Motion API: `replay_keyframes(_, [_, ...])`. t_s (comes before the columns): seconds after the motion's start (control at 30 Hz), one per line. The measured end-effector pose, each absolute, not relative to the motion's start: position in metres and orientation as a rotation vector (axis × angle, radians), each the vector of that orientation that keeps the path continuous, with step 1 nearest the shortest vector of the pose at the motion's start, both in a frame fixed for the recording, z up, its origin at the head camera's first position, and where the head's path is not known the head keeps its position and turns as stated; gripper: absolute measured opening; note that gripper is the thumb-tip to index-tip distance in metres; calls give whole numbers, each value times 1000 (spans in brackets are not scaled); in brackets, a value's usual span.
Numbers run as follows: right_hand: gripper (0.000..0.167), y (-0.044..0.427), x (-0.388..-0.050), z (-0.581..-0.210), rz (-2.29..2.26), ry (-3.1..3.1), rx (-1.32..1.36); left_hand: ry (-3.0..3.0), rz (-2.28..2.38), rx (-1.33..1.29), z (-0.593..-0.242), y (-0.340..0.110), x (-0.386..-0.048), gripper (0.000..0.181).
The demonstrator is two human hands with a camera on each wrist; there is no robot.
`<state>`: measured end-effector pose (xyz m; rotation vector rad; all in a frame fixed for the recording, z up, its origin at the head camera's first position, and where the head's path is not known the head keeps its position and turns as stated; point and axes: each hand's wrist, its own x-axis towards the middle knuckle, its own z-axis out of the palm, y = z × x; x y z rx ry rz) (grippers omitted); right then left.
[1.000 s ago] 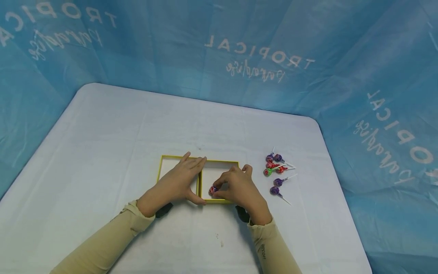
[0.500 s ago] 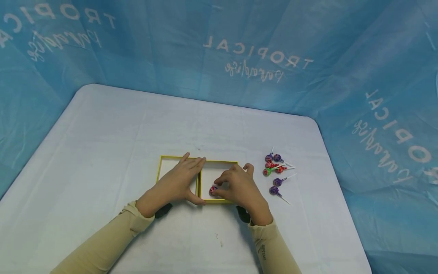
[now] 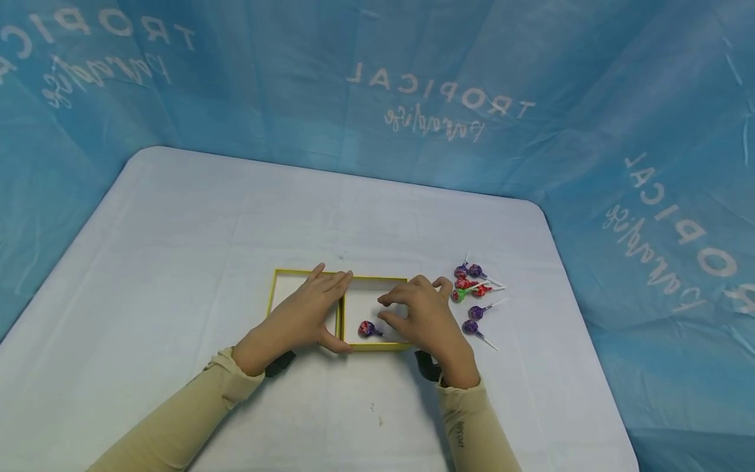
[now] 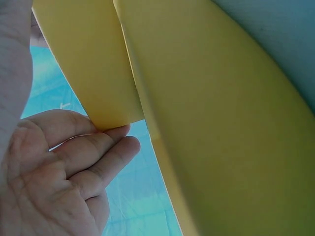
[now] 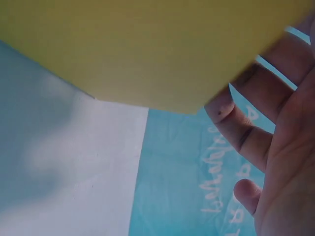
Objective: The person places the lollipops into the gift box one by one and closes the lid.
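A shallow yellow box with a white inside lies open in two halves side by side; whether they are joined I cannot tell. My left hand spans it at the middle divide, thumb at the near wall and fingertips over the far wall, holding it. In the left wrist view, fingers touch the yellow wall's end. On the floor of the right half lies a red and purple wrapped lollipop, its stick hard to see. Just right of it, my right hand hovers over the box with thumb and fingers apart, holding nothing.
Several wrapped lollipops lie right of the box: purple, red and green, with white sticks. A white cloth covers the table, and a blue printed curtain hangs around its far sides.
My right hand has let go of the lollipop and drawn back to the right, its thumb and fingers spread. The lollipop stays in the box. My left hand keeps its place.
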<state>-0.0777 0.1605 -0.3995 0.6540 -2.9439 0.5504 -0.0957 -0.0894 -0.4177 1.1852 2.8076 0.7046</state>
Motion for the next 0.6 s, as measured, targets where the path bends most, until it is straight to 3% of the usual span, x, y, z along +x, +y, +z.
replay_keyframes(0.6, [18, 186, -66, -393, 609, -2872, 526, 2777, 741, 1183, -419, -89, -97, 125])
